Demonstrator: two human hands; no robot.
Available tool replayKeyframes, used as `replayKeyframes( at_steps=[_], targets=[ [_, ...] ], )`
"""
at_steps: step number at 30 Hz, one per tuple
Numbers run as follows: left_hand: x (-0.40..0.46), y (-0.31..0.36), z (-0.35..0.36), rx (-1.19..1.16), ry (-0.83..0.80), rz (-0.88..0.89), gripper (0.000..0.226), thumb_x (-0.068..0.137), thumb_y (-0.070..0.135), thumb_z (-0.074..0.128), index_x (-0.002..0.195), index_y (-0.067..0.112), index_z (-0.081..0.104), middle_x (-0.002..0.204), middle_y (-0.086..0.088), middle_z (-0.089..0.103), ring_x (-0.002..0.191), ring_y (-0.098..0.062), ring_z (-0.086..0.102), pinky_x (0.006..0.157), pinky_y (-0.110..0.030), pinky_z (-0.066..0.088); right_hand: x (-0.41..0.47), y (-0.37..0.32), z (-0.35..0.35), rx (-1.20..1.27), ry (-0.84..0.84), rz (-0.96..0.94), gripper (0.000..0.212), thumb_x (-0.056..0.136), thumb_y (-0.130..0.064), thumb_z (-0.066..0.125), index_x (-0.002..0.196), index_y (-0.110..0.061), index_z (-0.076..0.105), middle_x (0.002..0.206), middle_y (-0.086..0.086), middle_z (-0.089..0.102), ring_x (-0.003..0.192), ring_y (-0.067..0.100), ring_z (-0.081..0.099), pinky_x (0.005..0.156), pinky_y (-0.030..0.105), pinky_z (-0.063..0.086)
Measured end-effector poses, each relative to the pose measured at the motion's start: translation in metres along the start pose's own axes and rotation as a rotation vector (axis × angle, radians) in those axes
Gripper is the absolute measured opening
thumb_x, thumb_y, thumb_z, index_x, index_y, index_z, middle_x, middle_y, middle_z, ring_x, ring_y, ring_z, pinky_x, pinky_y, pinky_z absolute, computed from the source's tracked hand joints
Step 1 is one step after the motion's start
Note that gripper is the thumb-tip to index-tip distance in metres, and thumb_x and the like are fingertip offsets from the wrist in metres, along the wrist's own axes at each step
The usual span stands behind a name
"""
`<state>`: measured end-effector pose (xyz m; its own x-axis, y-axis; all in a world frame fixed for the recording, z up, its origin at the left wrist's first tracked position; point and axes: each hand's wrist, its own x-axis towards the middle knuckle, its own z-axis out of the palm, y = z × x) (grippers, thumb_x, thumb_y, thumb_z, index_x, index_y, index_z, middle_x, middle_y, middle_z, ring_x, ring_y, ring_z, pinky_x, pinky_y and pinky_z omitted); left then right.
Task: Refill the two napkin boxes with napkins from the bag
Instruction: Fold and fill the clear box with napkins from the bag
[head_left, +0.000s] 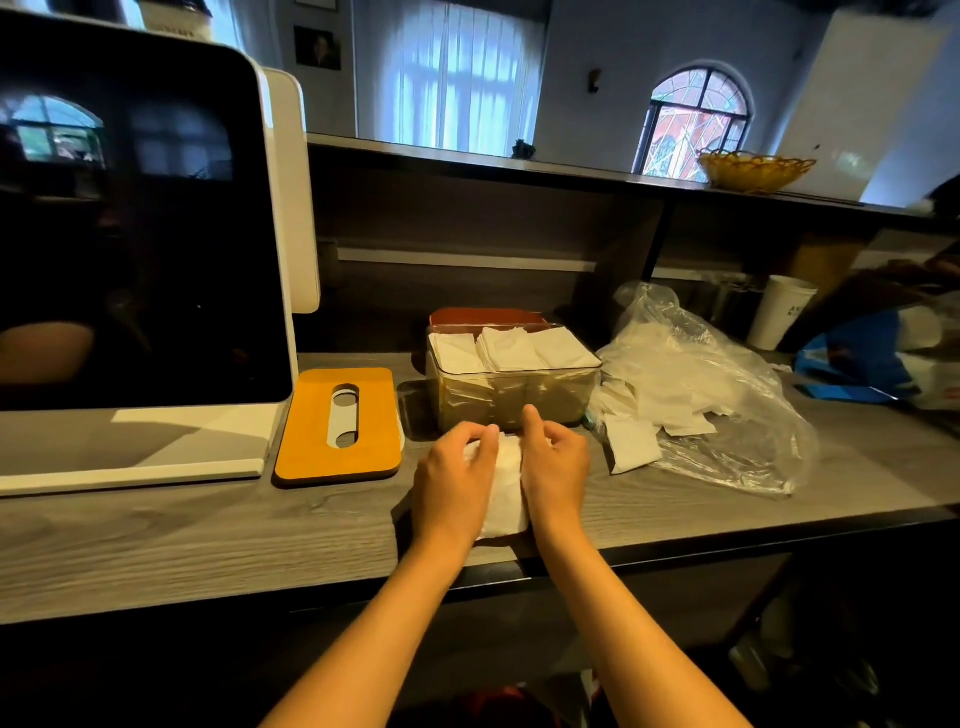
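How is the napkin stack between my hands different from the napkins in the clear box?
The stack in hand lies on the counter, gripped by the left hand and right hand; the boxed napkins sit untouched in the clear box. The held stack is one bundle; the boxed ones form several side-by-side piles. Both are white.

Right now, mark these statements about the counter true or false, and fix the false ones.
1. Both hands hold a stack of napkins on the counter. True: left hand, right hand.
2. The clear napkin box has its lid on. False: it is open, with napkins showing at the top.
3. The orange slotted lid lies flat beside the screen. True.
4. The plastic bag lies left of the box. False: it lies to the right.
5. A yellow basket sits on the upper ledge. True.
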<state>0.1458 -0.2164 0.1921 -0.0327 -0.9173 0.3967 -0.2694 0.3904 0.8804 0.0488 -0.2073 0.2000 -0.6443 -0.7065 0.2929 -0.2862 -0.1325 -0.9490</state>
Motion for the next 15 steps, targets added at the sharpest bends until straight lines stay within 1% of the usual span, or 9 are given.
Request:
replayKeyframes(
  at_steps=[2,4,5,7,9,11,13,14,15],
  targets=[
    [-0.002,0.001,0.001,0.027,-0.088,0.049,0.026,0.099,0.044,0.051,0.106,0.022,0.065,0.101,0.006,0.066,0.092,-0.009,0.061,0.073,-0.026,0.051,0.002,-0.002,-0.003,0.014,0.111,0.036,0.053,0.099,-0.033,0.055,0.049,-0.016,0.051,0.045,-0.004,0.047,0.048,0.009,0.044,0.049,0.026,0.034],
    [-0.003,0.002,0.001,0.049,-0.197,0.084,0.034,0.096,0.046,0.054,0.119,0.022,0.061,0.112,0.005,0.064,0.101,-0.011,0.059,0.078,-0.027,0.053,0.004,-0.001,-0.004,0.033,0.209,0.090,0.052,0.098,-0.036,0.054,0.053,-0.010,0.055,0.052,0.007,0.052,0.053,0.017,0.047,0.054,0.034,0.038],
    [-0.004,0.003,0.001,0.062,-0.230,0.091,0.035,0.095,0.045,0.057,0.123,0.023,0.059,0.114,0.006,0.062,0.102,-0.011,0.058,0.079,-0.027,0.054,0.005,-0.001,-0.005,0.051,0.234,0.117,0.052,0.098,-0.037,0.054,0.055,-0.007,0.058,0.054,0.011,0.054,0.055,0.019,0.049,0.055,0.036,0.040],
    [-0.004,0.005,-0.001,0.058,-0.226,0.073,0.035,0.094,0.040,0.062,0.124,0.023,0.058,0.112,0.006,0.060,0.101,-0.010,0.057,0.074,-0.022,0.053,0.005,-0.004,-0.008,0.112,0.222,0.182,0.049,0.099,-0.038,0.052,0.063,-0.007,0.063,0.062,0.012,0.063,0.062,0.021,0.060,0.059,0.037,0.047],
    [-0.001,0.005,-0.002,0.015,-0.166,-0.001,0.032,0.095,0.036,0.061,0.122,0.019,0.060,0.110,0.004,0.061,0.101,-0.011,0.056,0.069,-0.018,0.049,0.003,-0.013,-0.017,0.184,0.097,0.243,0.044,0.101,-0.038,0.047,0.072,-0.010,0.066,0.071,0.008,0.067,0.072,0.020,0.066,0.062,0.033,0.050],
    [0.004,0.003,-0.004,-0.068,-0.090,-0.121,0.032,0.095,0.036,0.060,0.121,0.017,0.062,0.113,-0.001,0.064,0.106,-0.017,0.058,0.074,-0.027,0.054,0.000,-0.019,-0.028,0.153,-0.105,0.233,0.033,0.102,-0.036,0.046,0.084,-0.016,0.065,0.083,0.003,0.066,0.078,0.014,0.063,0.066,0.026,0.049],
    [0.007,0.000,-0.005,-0.160,-0.017,-0.236,0.030,0.095,0.037,0.060,0.118,0.018,0.064,0.114,-0.004,0.065,0.107,-0.022,0.061,0.076,-0.037,0.058,-0.003,-0.019,-0.038,0.070,-0.333,0.177,0.014,0.100,-0.030,0.049,0.103,-0.021,0.061,0.104,0.003,0.063,0.092,0.010,0.059,0.076,0.026,0.051],
    [0.007,0.001,-0.005,-0.186,0.006,-0.268,0.028,0.095,0.037,0.060,0.117,0.019,0.063,0.114,-0.004,0.065,0.107,-0.023,0.061,0.073,-0.036,0.058,-0.004,-0.016,-0.043,0.032,-0.429,0.164,0.017,0.100,-0.027,0.051,0.115,-0.022,0.057,0.114,0.002,0.060,0.099,0.010,0.058,0.080,0.026,0.053],
    [0.007,0.002,-0.005,-0.193,0.016,-0.280,0.027,0.095,0.036,0.060,0.116,0.019,0.063,0.114,-0.004,0.064,0.106,-0.023,0.061,0.071,-0.034,0.058,-0.004,-0.012,-0.046,0.004,-0.497,0.166,0.024,0.099,-0.023,0.052,0.123,-0.023,0.053,0.120,0.000,0.058,0.105,0.012,0.057,0.081,0.026,0.056]
  ],
)
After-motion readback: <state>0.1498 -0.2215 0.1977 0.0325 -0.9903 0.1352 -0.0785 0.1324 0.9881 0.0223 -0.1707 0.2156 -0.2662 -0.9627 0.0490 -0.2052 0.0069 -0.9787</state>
